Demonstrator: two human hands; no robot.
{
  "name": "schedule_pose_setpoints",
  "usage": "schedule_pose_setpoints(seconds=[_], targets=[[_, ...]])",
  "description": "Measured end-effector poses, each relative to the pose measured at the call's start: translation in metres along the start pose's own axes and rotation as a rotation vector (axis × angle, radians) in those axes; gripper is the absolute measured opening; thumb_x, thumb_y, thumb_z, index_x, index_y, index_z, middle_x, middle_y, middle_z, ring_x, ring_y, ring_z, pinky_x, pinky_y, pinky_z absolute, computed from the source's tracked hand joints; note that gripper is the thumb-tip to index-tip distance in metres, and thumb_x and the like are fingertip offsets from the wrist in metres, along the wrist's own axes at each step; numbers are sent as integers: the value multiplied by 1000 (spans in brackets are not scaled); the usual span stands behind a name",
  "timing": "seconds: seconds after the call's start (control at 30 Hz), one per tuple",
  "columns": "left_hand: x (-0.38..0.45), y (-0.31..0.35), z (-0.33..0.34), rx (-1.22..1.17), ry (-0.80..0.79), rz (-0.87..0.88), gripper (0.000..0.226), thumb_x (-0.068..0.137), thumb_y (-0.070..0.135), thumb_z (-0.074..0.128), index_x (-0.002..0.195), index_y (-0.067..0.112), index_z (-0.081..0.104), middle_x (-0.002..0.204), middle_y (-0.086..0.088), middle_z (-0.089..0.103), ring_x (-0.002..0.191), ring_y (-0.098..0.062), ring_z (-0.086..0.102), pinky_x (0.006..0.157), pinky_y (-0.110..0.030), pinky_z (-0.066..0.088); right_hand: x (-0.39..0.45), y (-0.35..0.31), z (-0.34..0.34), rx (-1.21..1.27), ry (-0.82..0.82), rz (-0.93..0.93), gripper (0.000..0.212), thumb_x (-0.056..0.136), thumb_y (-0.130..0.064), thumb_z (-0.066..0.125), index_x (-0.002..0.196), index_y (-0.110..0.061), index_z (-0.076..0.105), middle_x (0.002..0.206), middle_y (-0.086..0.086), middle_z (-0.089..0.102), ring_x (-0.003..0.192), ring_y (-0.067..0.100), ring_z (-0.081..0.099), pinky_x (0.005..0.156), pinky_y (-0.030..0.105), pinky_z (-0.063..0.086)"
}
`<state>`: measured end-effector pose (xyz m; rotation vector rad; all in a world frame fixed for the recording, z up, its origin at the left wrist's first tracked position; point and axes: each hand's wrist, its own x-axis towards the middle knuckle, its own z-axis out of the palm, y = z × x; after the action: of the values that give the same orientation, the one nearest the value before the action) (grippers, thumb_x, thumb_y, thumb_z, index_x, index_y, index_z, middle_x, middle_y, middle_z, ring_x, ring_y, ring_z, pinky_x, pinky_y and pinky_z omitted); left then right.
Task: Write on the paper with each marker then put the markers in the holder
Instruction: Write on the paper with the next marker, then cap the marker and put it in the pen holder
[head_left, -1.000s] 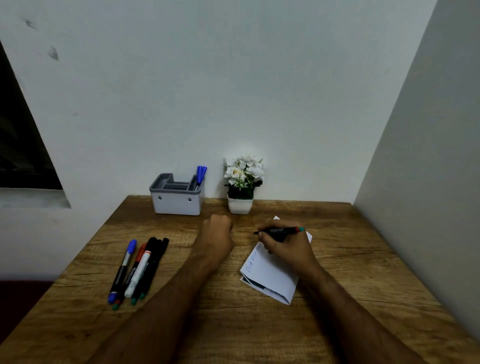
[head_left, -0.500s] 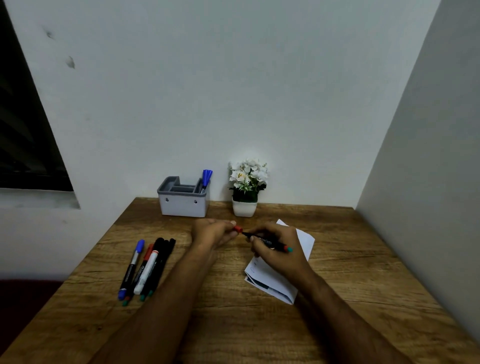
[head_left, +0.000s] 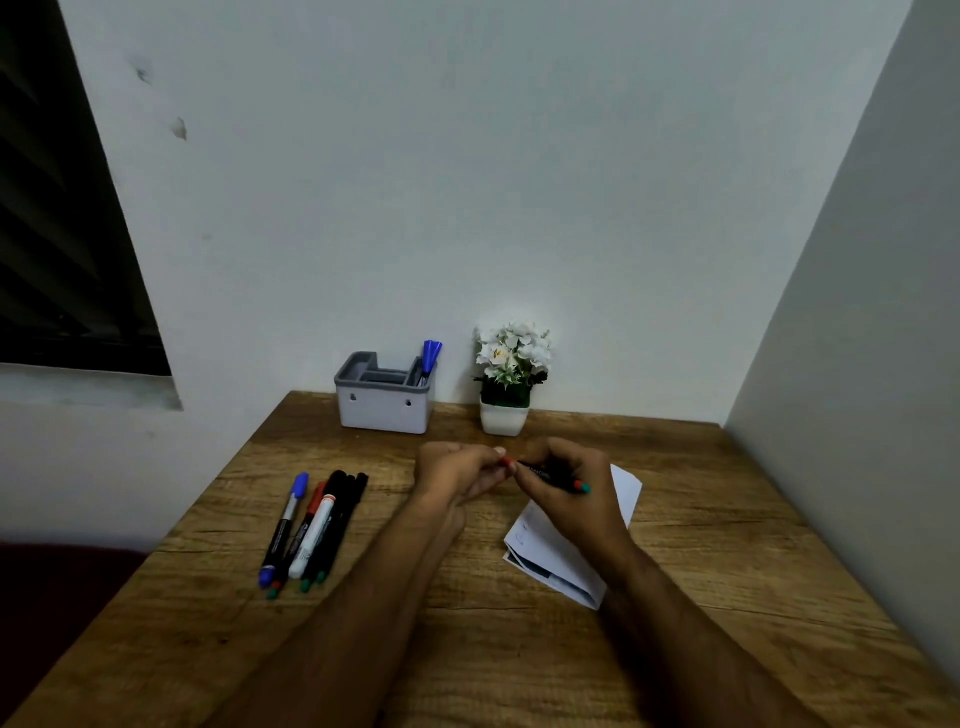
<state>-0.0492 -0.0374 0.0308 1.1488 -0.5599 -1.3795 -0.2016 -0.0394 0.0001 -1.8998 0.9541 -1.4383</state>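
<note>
My right hand grips a black marker with a teal end, held level above the table. Its red cap is pinched by the fingers of my left hand, which meets the right hand at the marker's left end. A folded white paper lies on the wooden table under my right wrist, with faint writing on it. Several markers lie side by side at the left. The grey holder stands at the back with one blue marker in it.
A small white pot of white flowers stands right of the holder against the back wall. A side wall closes the table's right edge. A dark window is at the left.
My left hand moved right from a closed fist on the table and met the marker's tip end, holding the red cap there. My right hand lifted off the paper and turned the marker toward it.
</note>
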Motion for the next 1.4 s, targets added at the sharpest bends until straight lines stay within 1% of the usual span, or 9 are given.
schedule_pose_setpoints(seconds=[0.13,0.27,0.47,0.57,0.63,0.77,0.97,1.3,1.4], targets=[[-2,5,0,-30,16,5,10,82,-14,69,89,-18,64,73,-22,67,58,-23,69,61,-29,62,6,2,5,57,21,8,7,88,-1,79,86,-6,78,82,6,79,82,24,77,75,31,59],[4,12,-2,-21,44,90,9,84,-13,66,77,-7,64,75,-20,67,61,-24,68,57,-28,61,14,2,12,55,8,-38,5,90,-6,80,90,-7,75,85,7,77,85,31,76,76,50,61],[11,37,-10,26,142,339,17,86,-3,71,102,-1,69,93,-13,72,82,-19,73,74,-28,62,23,10,30,-192,-98,84,28,86,-12,82,111,-17,70,94,-12,71,87,5,68,76,19,50],[22,53,-22,122,217,499,20,83,3,76,102,8,70,95,-9,74,84,-19,74,74,-32,62,29,16,32,-430,-135,128,13,87,-8,74,98,-15,75,86,-6,73,81,10,67,70,21,48],[28,65,-30,217,285,632,22,82,3,77,103,8,72,93,-7,74,85,-18,73,74,-31,62,32,14,33,-519,-176,129,10,88,-8,70,92,-15,76,82,-7,72,75,9,66,63,13,44],[36,93,-37,299,356,805,23,82,1,75,104,4,74,90,-6,74,81,-13,72,68,-15,57,36,13,39,-635,-254,108,14,87,-16,63,96,-17,74,88,-1,76,79,14,69,69,31,53],[60,130,-34,354,398,996,19,83,3,75,101,8,74,83,7,70,70,5,67,65,-7,51,42,18,52,-704,-355,38,25,88,-18,61,109,-23,74,102,-6,77,93,12,69,69,22,39],[109,131,-28,566,459,1095,29,89,10,72,117,7,71,110,-7,74,93,-10,69,84,-8,48,51,33,54,-694,-377,53,14,89,-23,62,98,-25,72,92,-8,74,78,4,60,64,21,39],[115,132,-20,612,447,1094,32,89,10,72,121,5,69,116,-10,72,101,-13,67,78,7,37,51,34,56,-703,-384,50,12,90,-25,62,97,-25,71,89,-7,74,76,5,60,64,23,41]])
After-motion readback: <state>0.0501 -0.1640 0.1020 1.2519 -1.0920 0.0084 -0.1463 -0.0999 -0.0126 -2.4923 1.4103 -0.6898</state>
